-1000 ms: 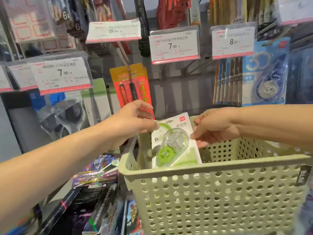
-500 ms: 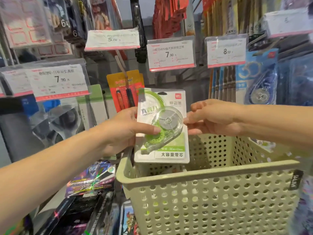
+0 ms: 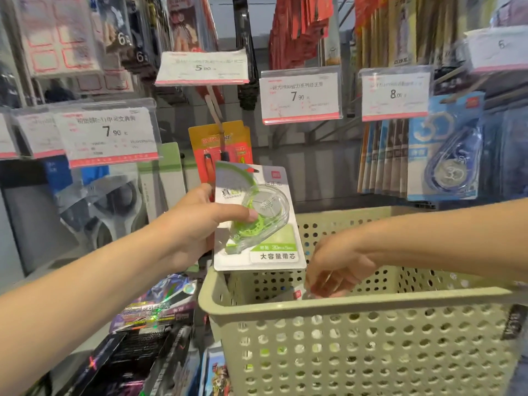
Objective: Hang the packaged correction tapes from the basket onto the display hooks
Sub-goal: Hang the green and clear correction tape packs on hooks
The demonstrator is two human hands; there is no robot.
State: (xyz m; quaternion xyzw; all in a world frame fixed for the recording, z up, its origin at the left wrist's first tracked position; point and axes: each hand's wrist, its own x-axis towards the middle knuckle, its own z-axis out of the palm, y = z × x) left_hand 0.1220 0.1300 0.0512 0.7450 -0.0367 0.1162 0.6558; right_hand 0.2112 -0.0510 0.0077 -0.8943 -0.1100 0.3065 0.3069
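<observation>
Left hand (image 3: 197,224) pinches green correction tape pack (image 3: 257,215) upright, thumb on blister, above basket (image 3: 343,304) rim. Right hand (image 3: 337,270) dips into basket, fingers curled round another pack (image 3: 294,294); grip unclear. Risk: one-handed pinch lets card twist, hang hole misses hook under 7.90 tag (image 3: 300,95).

price tags (image 3: 300,95) | orange pen pack (image 3: 221,147) | card boxes (image 3: 154,318) lower left

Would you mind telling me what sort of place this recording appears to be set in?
Most likely a stationery shop aisle: white price tags with red edges hang on display hooks, carded blue correction tapes hang beneath them, and the left hand holds a green-and-white packaged correction tape above a pale green perforated plastic basket.
</observation>
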